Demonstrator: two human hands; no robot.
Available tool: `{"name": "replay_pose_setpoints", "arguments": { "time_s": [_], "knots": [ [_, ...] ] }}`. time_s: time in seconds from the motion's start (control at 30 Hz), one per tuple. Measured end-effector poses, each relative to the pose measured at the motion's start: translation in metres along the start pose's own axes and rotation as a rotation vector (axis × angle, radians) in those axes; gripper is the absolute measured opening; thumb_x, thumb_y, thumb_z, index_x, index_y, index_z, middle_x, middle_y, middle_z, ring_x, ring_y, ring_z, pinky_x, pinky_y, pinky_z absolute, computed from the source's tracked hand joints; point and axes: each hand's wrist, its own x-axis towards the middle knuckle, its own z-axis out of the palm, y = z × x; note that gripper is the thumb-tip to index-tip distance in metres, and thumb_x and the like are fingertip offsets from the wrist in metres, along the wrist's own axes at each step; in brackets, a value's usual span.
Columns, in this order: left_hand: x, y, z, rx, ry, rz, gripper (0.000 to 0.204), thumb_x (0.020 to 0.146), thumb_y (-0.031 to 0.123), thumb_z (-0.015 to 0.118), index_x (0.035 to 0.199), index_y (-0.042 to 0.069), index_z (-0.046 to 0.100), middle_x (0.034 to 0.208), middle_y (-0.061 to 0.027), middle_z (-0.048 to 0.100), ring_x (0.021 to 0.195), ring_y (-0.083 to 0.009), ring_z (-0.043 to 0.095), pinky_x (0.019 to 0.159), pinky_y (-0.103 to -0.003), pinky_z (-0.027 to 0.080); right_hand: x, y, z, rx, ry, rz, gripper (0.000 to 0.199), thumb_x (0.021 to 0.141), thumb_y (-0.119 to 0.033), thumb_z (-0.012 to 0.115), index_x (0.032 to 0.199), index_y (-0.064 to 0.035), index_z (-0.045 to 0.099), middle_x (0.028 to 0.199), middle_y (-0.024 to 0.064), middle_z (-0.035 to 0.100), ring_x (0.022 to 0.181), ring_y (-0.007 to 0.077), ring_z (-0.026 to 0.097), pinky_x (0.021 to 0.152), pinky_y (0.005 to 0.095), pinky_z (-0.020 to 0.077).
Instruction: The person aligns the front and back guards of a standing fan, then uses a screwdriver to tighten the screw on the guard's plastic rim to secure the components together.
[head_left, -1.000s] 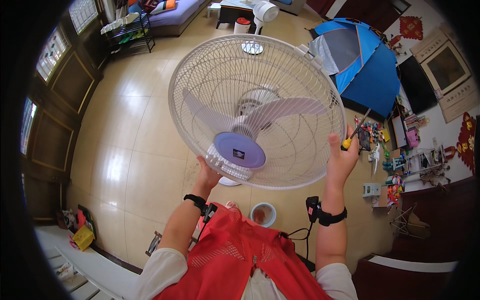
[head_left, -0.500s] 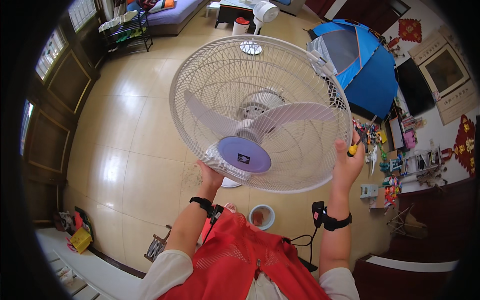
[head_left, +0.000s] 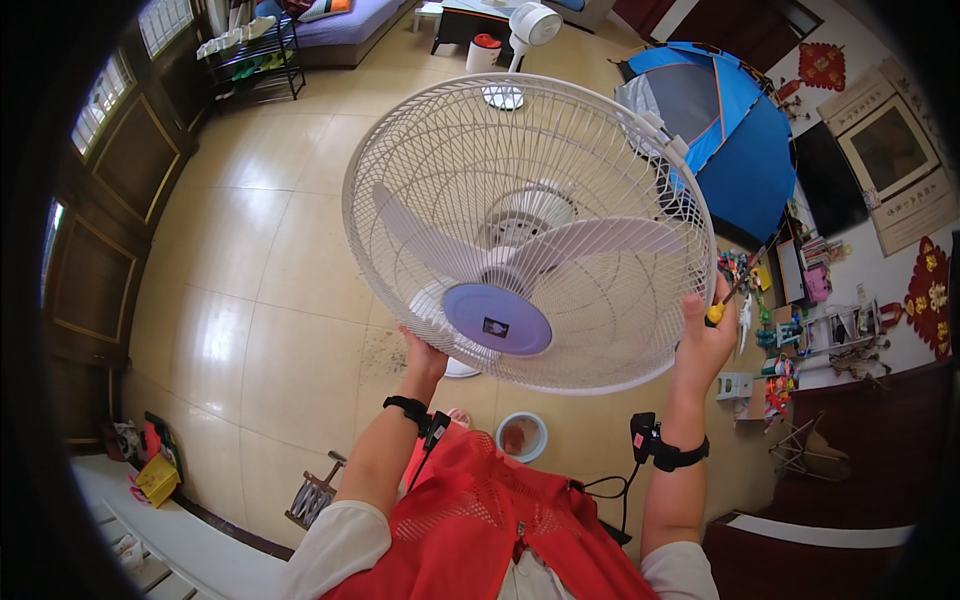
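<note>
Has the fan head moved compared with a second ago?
Yes. The fan head has swung right, its rim now overlapping more of the blue tent.

Small dark square label [head_left: 493,327] on fan's purple hub; black flat screen [head_left: 828,180] against right wall.
</note>
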Motion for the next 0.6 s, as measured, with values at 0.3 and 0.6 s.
{"name": "replay_pose_setpoints", "arguments": {
  "time_s": [0.3,0.6],
  "knots": [
    [0.017,-0.005,-0.024,0.1,0.144,0.042,0.081,0.09,0.07,0.013,0.147,0.014,0.024,0.149,-0.0055,0.032,0.134,-0.028,0.033,0.11,-0.044,0.029,0.0,0.002,0.001,-0.078,0.001,0.011,0.069,0.08,-0.054,0.068,0.12,0.0007,0.058,0.107,0.0105,0.056,0.101,0.0213,0.054,0.091,0.0334,0.0403],
    [0.015,0.0,-0.015,0.199,0.399,0.098,0.068,0.096,0.06,0.023,0.139,0.009,0.037,0.136,-0.0077,0.047,0.121,-0.0267,0.049,0.097,-0.042,0.045,-0.001,0.0,0.002,-0.026,0.014,0.021,0.07,0.08,-0.053,0.069,0.121,0.0016,0.057,0.111,0.0104,0.055,0.103,0.0204,0.056,0.091,0.0324,0.0418]
  ]
}}
